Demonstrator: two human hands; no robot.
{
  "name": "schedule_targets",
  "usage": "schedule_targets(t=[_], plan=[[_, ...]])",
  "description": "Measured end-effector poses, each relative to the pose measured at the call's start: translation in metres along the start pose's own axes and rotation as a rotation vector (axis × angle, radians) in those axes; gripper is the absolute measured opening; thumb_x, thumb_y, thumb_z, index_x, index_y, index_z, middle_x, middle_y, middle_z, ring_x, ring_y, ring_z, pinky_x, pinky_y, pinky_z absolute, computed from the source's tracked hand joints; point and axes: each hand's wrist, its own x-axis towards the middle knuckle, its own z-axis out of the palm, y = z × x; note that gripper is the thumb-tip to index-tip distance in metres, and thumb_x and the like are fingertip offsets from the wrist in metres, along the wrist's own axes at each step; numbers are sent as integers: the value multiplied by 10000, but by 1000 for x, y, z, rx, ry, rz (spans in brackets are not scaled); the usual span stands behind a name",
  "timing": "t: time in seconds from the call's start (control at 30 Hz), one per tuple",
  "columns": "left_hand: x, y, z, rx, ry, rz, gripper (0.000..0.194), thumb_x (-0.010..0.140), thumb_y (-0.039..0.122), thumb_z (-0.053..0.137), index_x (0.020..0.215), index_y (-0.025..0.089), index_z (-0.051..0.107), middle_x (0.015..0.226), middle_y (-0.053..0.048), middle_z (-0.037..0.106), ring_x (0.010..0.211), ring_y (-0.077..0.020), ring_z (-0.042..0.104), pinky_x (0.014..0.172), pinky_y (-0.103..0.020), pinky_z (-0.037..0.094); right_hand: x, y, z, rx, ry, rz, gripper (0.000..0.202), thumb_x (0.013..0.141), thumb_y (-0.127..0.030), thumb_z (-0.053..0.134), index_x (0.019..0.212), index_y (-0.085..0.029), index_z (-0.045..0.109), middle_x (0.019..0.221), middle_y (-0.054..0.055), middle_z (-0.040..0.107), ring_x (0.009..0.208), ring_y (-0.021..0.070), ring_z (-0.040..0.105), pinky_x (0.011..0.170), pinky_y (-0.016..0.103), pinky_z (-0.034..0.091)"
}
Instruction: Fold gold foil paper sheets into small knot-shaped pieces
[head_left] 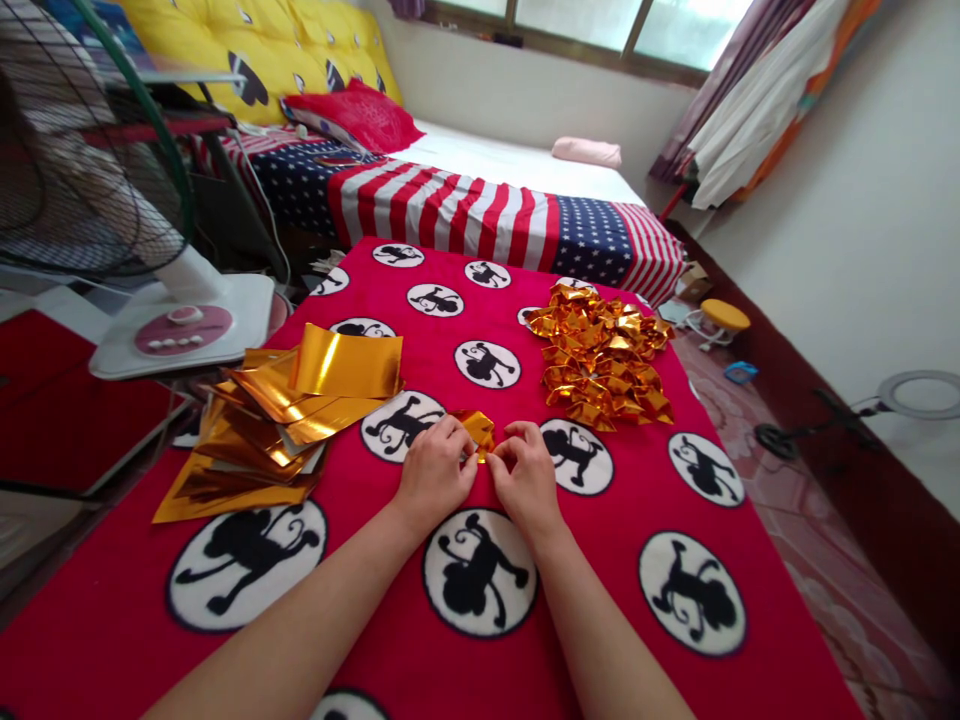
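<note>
A small folded piece of gold foil paper (478,430) is pinched between my two hands, low over the cloth-covered table. My left hand (439,465) grips its left side, fingers curled and partly covering it. On the other side, the thumb and fingertips of my right hand (526,478) close on its right edge. Flat gold foil sheets (349,365) lie in a loose, fanned stack left of my hands. Farther off to the right sits a heap of folded gold foil pieces (600,355), crumpled-looking and shiny.
The table wears a red cloth (600,620) with black monkey prints in white circles. A fan (184,310) stands at the left on its white base. Beyond the table is a bed (480,210) with a flag-patterned cover. A yellow stool (724,315) is on the floor at right.
</note>
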Motion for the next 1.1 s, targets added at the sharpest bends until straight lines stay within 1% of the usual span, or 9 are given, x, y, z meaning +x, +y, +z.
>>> schedule_targets(t=[0.07,0.17,0.27,0.37,0.53,0.8,1.03,1.1], plan=[[0,0,-1,-6,0,-2,61,797,161,602,793,188,548,872,-27,584,848,-192,575,769,-327,456,1,0,0,2,-2,0,159,750,-104,622,634,-194,560,1026,79,548,961,224,569,869,383,481],[-1,0,-2,-25,2,7,70,806,160,600,860,193,570,899,-28,593,875,-195,576,788,-330,458,1,1,1,37,1,0,135,747,-92,614,692,-201,557,1017,74,537,948,223,561,842,380,499],[-3,0,-2,-42,-9,16,78,821,153,588,873,206,612,911,-28,600,900,-195,577,802,-328,456,0,0,1,67,-1,1,130,749,-84,610,766,-208,572,987,62,530,910,212,555,813,370,515],[-3,-1,-1,-53,-8,15,96,835,160,584,883,216,644,911,-28,609,911,-197,579,804,-327,454,-1,0,1,69,-6,-13,137,758,-85,608,811,-211,607,982,59,529,919,211,553,812,363,519],[-3,-3,1,-47,-1,37,198,863,180,567,1025,239,664,929,-32,618,902,-194,582,790,-326,456,-2,1,2,39,-11,-31,136,767,-95,609,822,-208,661,1017,71,537,971,221,560,839,366,515],[-4,-4,1,-7,-8,51,198,852,193,590,978,258,729,922,-40,624,891,-194,584,779,-334,455,-4,-4,2,21,11,-29,73,789,-145,625,832,-190,663,1049,90,551,994,232,557,903,388,483],[-4,-4,1,-24,21,74,177,845,179,597,952,238,725,902,-41,645,860,-190,606,753,-320,462,-10,-16,9,-19,59,-17,138,807,-85,560,837,-198,632,1020,89,550,966,233,544,883,393,477],[-4,-7,-2,-65,62,98,164,860,179,587,951,229,714,905,-36,665,841,-178,617,760,-313,463,-8,-15,9,-11,43,-22,156,808,-65,545,833,-196,627,1011,87,554,958,228,546,874,385,480]])
